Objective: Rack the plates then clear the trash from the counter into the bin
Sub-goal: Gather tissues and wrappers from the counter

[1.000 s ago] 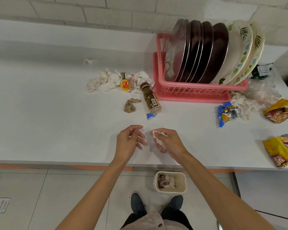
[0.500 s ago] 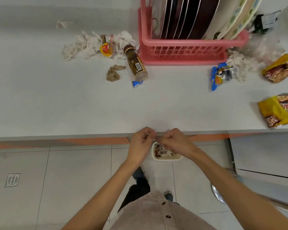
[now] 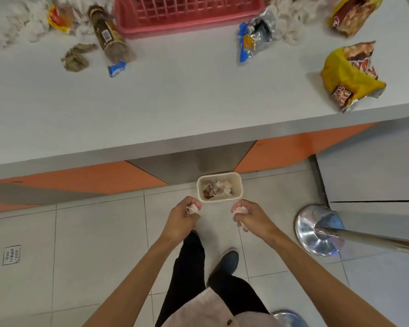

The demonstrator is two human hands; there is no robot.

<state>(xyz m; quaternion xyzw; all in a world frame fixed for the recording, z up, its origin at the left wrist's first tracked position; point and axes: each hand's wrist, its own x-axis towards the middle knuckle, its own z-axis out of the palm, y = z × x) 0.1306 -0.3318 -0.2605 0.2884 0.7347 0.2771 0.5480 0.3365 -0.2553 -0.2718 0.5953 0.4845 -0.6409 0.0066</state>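
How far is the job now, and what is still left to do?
Done: the bin already holds some trash. The rack is cut off, so the plates cannot be checked. In hand: the left hand and the right hand each grip a crumpled tissue near the bin, not dropped yet. Left: on the counter lie a bottle, tissues, a brown paper wad, wrappers and two snack bags.

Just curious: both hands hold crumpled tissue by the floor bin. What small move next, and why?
Probably reach forward over the bin and let go: left hand and right hand each grip a tissue wad just short of its rim.
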